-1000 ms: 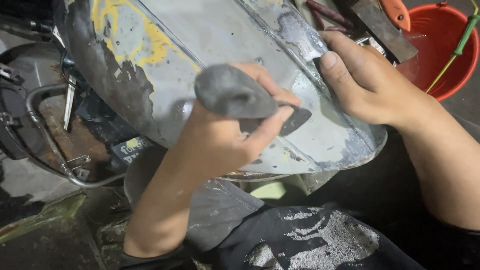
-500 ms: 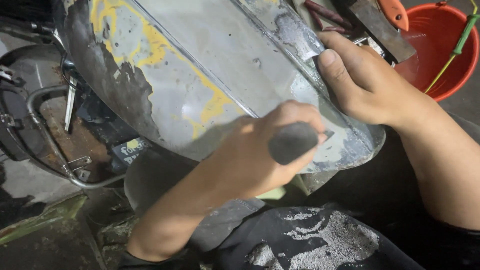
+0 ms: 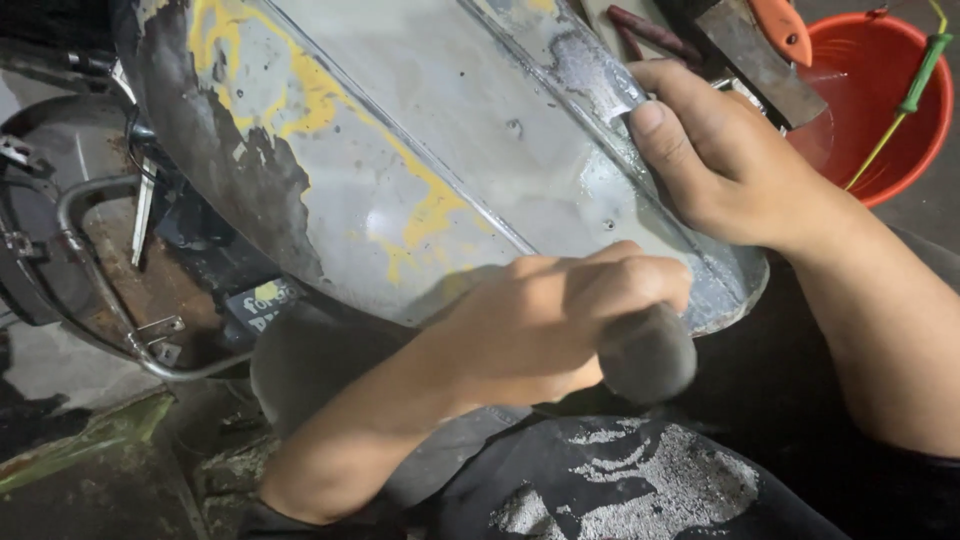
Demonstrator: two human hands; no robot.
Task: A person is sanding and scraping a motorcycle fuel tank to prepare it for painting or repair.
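Note:
A large curved metal panel lies tilted in front of me, its grey surface bare in places, with patches of yellow and black paint. My left hand is closed around a grey sanding pad and presses it at the panel's near lower edge. My right hand grips the panel's right rim, thumb lying on top of the raised seam. Most of the pad is hidden under my fingers.
A red bucket with a green-and-yellow cord stands at the top right, next to a flat scraper with an orange handle. A dark metal frame with bent tubing sits at the left. My dust-stained dark trouser leg is below the panel.
My left hand has drawn the grey pad down and to the right across the panel, from its middle to the near lower edge. The right hand has kept its grip.

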